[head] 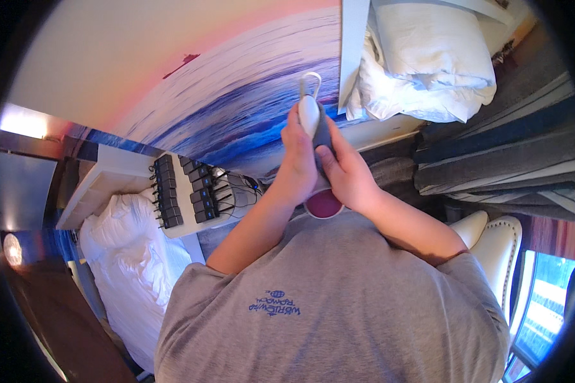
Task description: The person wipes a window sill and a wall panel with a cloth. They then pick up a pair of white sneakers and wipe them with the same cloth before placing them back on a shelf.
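Observation:
In front of my chest, my left hand [298,165] is closed around a white oval object [309,115], smooth and rounded, with a white loop [312,76] rising from its far end. Against its right side lies a grey, soft-looking piece [322,131], which my right hand [347,172] grips with the thumb over it. Whether the white and grey parts are joined, I cannot tell. My palms face each other, and the fingers behind the objects are hidden. Just below my wrists appears a round maroon surface with a pale rim [324,204], partly covered by my hands.
A wall with a seascape mural [211,110] stands ahead. To the left, several black devices with cables [203,196] line a white table [184,191] beside a white-covered bed [124,258]. White bedding [426,57], dark curtains [503,148] and a studded cream chair [496,249] are on the right.

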The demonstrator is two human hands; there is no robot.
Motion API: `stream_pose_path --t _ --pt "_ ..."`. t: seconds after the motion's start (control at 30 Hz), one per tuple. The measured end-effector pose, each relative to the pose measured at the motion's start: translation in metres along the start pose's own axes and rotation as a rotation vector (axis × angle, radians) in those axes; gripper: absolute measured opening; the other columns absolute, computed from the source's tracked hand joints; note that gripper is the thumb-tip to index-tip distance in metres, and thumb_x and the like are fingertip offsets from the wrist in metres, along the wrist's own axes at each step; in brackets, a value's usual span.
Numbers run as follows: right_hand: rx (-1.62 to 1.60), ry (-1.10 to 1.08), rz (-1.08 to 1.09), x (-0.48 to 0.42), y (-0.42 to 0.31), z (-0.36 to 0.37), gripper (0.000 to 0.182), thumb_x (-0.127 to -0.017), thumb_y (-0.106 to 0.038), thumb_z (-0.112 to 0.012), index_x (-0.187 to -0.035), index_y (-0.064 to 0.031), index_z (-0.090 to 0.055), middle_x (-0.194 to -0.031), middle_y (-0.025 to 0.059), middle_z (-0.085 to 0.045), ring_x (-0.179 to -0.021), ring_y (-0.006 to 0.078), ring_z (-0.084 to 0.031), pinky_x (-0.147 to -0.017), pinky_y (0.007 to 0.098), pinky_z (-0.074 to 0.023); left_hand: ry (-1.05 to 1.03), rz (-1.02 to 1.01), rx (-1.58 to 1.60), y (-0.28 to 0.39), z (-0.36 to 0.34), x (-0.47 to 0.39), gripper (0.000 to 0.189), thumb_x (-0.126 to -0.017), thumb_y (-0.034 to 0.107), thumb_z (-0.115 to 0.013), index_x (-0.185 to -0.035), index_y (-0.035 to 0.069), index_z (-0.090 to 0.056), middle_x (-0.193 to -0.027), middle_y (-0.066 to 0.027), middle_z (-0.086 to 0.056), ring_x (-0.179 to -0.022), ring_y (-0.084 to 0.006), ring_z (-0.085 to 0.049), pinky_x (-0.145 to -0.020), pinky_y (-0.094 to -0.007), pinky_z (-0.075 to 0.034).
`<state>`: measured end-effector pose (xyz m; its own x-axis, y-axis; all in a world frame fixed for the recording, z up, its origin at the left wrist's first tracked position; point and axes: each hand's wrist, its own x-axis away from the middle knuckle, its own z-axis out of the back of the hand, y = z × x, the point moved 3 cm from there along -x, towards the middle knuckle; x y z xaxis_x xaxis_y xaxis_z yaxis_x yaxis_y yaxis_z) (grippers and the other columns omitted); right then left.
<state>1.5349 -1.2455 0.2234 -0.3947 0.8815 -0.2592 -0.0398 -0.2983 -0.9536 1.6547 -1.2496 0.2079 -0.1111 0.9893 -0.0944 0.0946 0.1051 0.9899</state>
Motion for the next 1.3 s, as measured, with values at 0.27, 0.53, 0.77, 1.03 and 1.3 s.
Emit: stream_pose_path --t 0.27,0.53,0.77,1.03,1.3 --pt "-0.713 0.016 -0.383 -0.016 -0.006 0.001 0.044 -0.108 -0.023 -0.044 -0.147 -0.0029 -0.041 -0.127 0.0063 -0.059 -0.115 0.0125 -0.055 -0.101 0.0277 -0.0430 -0.003 0.235 0.334 0.018 0.002 0.030 0.072 -0.096 0.008 -0.058 -0.158 0.014 -0.020 -0.137 -0.0111 -0.039 -0.118 -0.0210 -0.048 -0.101 -0.0365 -0.045" --pt "-0.690 -0.083 -0.294 -0.005 0.002 -0.004 0.047 -0.108 -0.019 -0.040 -0.151 -0.0008 -0.033 -0.136 0.0087 -0.055 -0.123 0.0149 -0.053 -0.105 0.0292 -0.0412 -0.006 0.051 0.073 0.032 0.029 0.036 0.073 -0.089 -0.003 -0.067 -0.152 0.004 -0.032 -0.127 -0.0100 -0.054 -0.116 -0.0190 -0.056 -0.097 -0.0351 -0.050" --pt "-0.607 -0.092 -0.247 -0.014 -0.012 -0.019 0.051 -0.109 -0.025 -0.041 -0.152 -0.0013 -0.032 -0.136 0.0080 -0.054 -0.123 0.0142 -0.050 -0.104 0.0292 -0.0404 0.042 -0.059 -0.115 0.033 0.034 0.041 0.055 -0.091 0.001 -0.064 -0.143 -0.002 -0.043 -0.130 -0.0164 -0.056 -0.118 -0.0239 -0.058 -0.086 -0.0353 -0.057" --pt "-0.401 -0.065 -0.095 -0.008 -0.013 -0.031 0.052 -0.108 -0.022 -0.044 -0.153 -0.0009 -0.030 -0.135 0.0088 -0.054 -0.123 0.0164 -0.049 -0.107 0.0292 -0.0364 0.176 -0.400 -0.624 0.040 0.037 0.046 0.050 -0.091 -0.004 -0.057 -0.140 -0.003 -0.046 -0.126 -0.0246 -0.060 -0.109 -0.0378 -0.064 -0.089 -0.0392 -0.053" --pt "-0.422 -0.126 -0.134 -0.013 -0.010 -0.025 0.050 -0.107 -0.020 -0.043 -0.152 -0.0010 -0.032 -0.135 0.0094 -0.055 -0.124 0.0170 -0.049 -0.107 0.0294 -0.0364 0.151 -0.442 -0.590 0.043 0.038 0.047 0.052 -0.090 -0.007 -0.056 -0.141 -0.002 -0.045 -0.125 -0.0262 -0.060 -0.111 -0.0406 -0.062 -0.095 -0.0403 -0.049"
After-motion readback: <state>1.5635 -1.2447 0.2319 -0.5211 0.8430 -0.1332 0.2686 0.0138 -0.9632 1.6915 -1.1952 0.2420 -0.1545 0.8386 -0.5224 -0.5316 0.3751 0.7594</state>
